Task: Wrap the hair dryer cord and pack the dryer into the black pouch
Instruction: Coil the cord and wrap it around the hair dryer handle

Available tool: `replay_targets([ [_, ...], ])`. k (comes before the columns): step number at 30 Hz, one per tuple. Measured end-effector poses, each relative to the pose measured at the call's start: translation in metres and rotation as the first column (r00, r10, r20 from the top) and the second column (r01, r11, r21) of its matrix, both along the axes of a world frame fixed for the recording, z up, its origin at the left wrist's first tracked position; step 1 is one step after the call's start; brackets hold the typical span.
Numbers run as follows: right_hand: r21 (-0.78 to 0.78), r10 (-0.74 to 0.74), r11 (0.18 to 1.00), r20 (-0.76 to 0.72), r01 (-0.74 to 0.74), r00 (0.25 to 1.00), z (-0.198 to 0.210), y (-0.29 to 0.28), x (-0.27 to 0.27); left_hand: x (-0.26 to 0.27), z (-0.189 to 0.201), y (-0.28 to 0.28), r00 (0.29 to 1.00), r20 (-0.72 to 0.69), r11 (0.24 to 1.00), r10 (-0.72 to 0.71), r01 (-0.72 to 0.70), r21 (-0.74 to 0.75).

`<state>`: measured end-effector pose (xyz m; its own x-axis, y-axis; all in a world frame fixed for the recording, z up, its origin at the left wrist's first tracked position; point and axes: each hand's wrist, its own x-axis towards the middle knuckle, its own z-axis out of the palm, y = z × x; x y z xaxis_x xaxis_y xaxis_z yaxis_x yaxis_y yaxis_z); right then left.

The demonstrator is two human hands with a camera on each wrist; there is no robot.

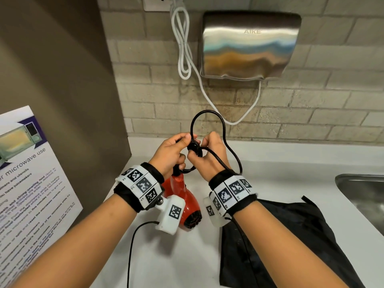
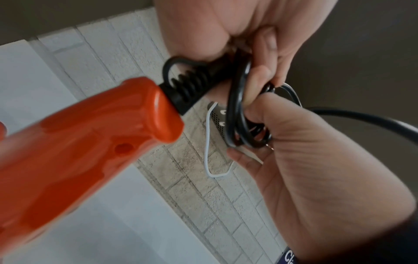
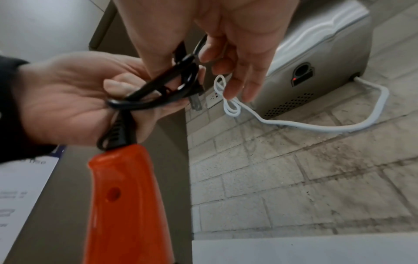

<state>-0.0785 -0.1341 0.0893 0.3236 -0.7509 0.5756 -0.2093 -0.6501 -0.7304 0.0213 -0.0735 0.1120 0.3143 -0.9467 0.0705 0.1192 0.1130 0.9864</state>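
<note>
The red hair dryer point(image 1: 185, 191) hangs handle-up over the white counter, its body partly hidden behind my left wrist. Its black cord point(image 1: 195, 146) is bunched into small coils above the handle, with one big loop standing up behind my hands. My left hand point(image 1: 176, 148) grips the coils and the ribbed cord end of the dryer point(image 3: 124, 196). My right hand point(image 1: 207, 154) pinches the cord point(image 3: 162, 89) at the bundle, its other fingers loose. The plug's prongs point(image 3: 196, 104) stick out of the coils. The black pouch point(image 1: 291, 235) lies flat on the counter under my right forearm.
A steel hand dryer point(image 1: 249, 44) with a white cable point(image 1: 182, 48) is mounted on the tiled wall behind. A sink point(image 1: 361, 194) is set into the counter point(image 1: 270, 163) at right. A microwave notice point(image 1: 31, 194) leans against the brown wall at left.
</note>
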Motion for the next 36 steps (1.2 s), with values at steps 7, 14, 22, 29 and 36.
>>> replay_targets([
  [7,0.167,0.142,0.977,-0.057,-0.131,0.988,-0.001,-0.002,0.006,0.0,-0.002,0.001,0.999,0.044,0.999,-0.027,0.029,-0.028],
  [14,0.183,0.25,0.96,-0.228,-0.211,0.941,-0.013,-0.006,-0.003,0.004,0.0,0.001,0.998,0.065,0.998,-0.002,0.007,-0.064],
  [22,0.275,0.114,0.958,-0.627,0.082,0.77,-0.081,-0.053,-0.059,0.015,-0.001,-0.001,0.996,-0.004,0.993,0.094,-0.094,-0.073],
  [29,0.162,0.044,0.838,-0.972,0.521,0.231,-0.123,-0.074,-0.107,0.017,0.0,-0.001,0.996,-0.009,0.995,0.086,-0.086,-0.054],
  [36,0.361,0.18,0.931,-0.594,0.059,0.784,-0.079,-0.044,-0.067,0.009,-0.001,-0.003,0.998,0.066,0.999,-0.007,0.01,-0.04],
])
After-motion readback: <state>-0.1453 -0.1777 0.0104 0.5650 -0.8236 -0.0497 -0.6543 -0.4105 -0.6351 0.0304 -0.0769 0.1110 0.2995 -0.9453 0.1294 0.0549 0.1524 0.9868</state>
